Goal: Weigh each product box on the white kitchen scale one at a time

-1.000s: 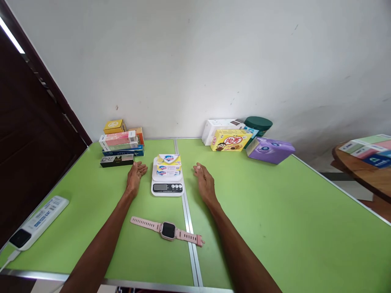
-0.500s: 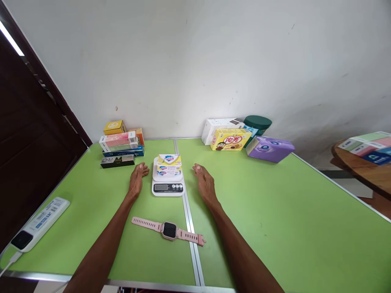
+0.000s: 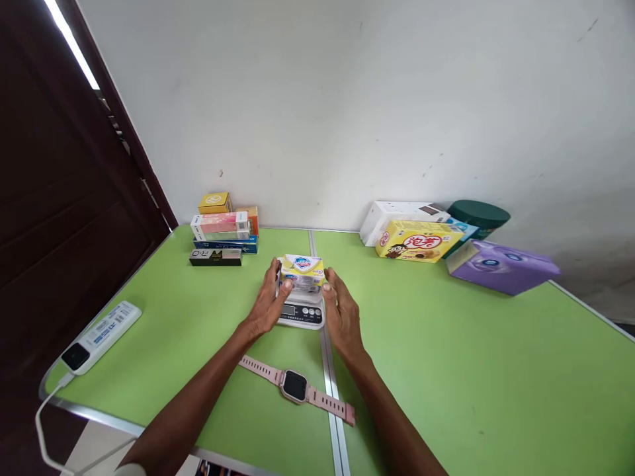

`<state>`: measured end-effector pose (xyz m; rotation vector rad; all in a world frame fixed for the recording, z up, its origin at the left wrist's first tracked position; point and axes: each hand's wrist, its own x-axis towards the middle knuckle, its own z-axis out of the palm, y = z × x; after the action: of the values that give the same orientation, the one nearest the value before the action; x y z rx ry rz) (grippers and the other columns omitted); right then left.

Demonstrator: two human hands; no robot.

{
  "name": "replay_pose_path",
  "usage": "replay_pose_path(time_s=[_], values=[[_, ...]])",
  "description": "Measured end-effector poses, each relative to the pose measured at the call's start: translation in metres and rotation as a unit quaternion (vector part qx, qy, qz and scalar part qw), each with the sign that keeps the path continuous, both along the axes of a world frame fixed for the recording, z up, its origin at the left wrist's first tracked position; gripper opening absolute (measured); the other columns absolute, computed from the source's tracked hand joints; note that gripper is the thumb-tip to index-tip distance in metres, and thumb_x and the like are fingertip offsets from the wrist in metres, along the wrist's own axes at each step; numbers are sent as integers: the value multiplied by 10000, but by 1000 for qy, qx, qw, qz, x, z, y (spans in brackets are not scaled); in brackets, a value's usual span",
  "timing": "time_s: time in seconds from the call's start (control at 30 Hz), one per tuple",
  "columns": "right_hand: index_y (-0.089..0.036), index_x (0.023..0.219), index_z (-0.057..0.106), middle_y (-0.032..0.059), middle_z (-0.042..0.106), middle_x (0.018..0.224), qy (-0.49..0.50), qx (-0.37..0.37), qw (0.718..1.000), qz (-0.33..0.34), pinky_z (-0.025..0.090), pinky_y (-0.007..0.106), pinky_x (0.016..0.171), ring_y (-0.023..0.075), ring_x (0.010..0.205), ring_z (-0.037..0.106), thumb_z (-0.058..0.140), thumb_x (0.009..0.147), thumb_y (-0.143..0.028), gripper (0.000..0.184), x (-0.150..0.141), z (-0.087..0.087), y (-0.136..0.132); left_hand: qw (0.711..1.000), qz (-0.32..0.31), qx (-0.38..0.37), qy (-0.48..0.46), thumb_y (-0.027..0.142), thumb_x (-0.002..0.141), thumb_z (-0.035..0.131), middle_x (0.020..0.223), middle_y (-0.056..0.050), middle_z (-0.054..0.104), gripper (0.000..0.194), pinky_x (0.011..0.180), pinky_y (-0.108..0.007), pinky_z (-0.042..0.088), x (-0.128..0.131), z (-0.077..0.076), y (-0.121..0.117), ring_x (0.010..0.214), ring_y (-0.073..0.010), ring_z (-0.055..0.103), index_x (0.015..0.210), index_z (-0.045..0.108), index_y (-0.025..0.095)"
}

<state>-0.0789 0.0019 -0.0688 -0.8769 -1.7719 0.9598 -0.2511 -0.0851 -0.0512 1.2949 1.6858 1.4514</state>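
Observation:
A small white kitchen scale (image 3: 301, 314) stands on the green table (image 3: 446, 344) with a yellow and white soap box (image 3: 302, 272) on top of it. My left hand (image 3: 266, 303) grips the box's left side with thumb and fingers. Against the right side of the box presses my right hand (image 3: 341, 313). Just in front of the scale, between my forearms, a pink smartwatch (image 3: 296, 385) lies flat.
Stacked small boxes (image 3: 223, 228) and a black box (image 3: 215, 257) sit at the back left. A white box (image 3: 397, 218), yellow snack box (image 3: 417, 240), green tin (image 3: 479, 217) and purple box (image 3: 501, 266) line the back right. A power strip (image 3: 102, 326) lies at the left edge.
Both hands have moved inward from the table on either side of the scale and closed on the soap box. The camera has shifted left and nearer.

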Motion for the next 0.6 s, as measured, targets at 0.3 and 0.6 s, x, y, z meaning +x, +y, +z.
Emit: replay_pose_path(time_s=[0.3, 0.6], values=[[-199, 1561, 591, 176, 678, 1517, 7, 13, 1000, 16, 502, 555, 1191, 361, 1400, 638, 431, 1088, -684, 696, -13, 4, -10, 997, -9, -74, 11, 869, 977, 402, 1867, -157, 95, 1099, 1403, -475, 111, 10, 15, -2, 1735, -322, 74, 1771, 90, 177], [-236, 1547, 608, 159, 719, 1454, 38, -5, 999, 35, 538, 558, 1133, 381, 1330, 678, 511, 1045, -716, 701, -25, 12, -19, 1000, 21, -11, -15, 865, 952, 491, 1798, -205, 311, 1048, 1392, -534, 160, 10, 7, 5, 1701, -366, 227, 1721, 300, 179]])
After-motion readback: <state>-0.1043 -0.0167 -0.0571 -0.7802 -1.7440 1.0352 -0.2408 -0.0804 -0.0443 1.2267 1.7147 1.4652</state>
